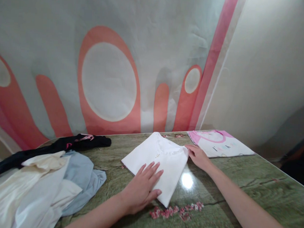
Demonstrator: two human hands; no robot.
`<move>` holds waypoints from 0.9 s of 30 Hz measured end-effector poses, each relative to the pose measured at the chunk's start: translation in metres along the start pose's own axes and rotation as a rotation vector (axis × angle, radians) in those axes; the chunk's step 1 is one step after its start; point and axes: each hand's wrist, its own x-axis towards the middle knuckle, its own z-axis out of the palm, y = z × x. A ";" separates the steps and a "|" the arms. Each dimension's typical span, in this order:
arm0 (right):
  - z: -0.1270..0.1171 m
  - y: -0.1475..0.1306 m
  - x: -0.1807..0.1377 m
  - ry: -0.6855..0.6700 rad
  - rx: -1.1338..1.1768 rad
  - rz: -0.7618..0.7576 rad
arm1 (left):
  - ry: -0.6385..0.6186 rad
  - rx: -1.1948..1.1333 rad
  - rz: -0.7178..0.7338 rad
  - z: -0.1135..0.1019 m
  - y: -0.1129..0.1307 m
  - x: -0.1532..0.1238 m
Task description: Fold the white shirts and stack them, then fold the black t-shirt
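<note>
1. We see the left hand [141,190] open, palm down, fingers spread flat on the near edge of the folded white shirt [162,155].
2. Right hand [198,156] lies palm down, fingertips at the shirt's right corner; we cannot tell if it pinches the cloth.
3. White shirt lies mid-table [240,186], on green marble.
4. Folded pink-and-white shirt [220,143] lies just beside the right hand, toward the wall.
5. Loose clothes pile [43,186] on the left, with a black garment [63,145] behind it.

head-worn view, forward-down, close over table [240,186]
</note>
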 end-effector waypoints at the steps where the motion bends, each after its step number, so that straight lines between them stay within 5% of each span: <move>1: 0.001 -0.002 0.000 -0.010 0.005 -0.012 | 0.016 0.018 -0.040 0.004 -0.003 0.000; 6: -0.001 -0.012 -0.001 -0.100 -0.023 0.044 | 0.037 0.067 -0.119 0.014 -0.017 0.001; 14: -0.029 -0.042 -0.001 -0.322 -0.034 0.056 | 0.116 0.149 -0.178 0.003 -0.050 0.005; 21: -0.067 -0.072 -0.013 -0.986 0.284 -0.029 | 0.226 0.239 -0.226 0.004 -0.089 0.001; 24: -0.070 -0.071 -0.011 -0.932 0.282 -0.033 | 0.231 0.239 -0.236 0.007 -0.085 0.002; 27: -0.059 -0.064 -0.006 -0.638 0.158 -0.029 | 0.192 0.238 -0.211 0.010 -0.072 0.005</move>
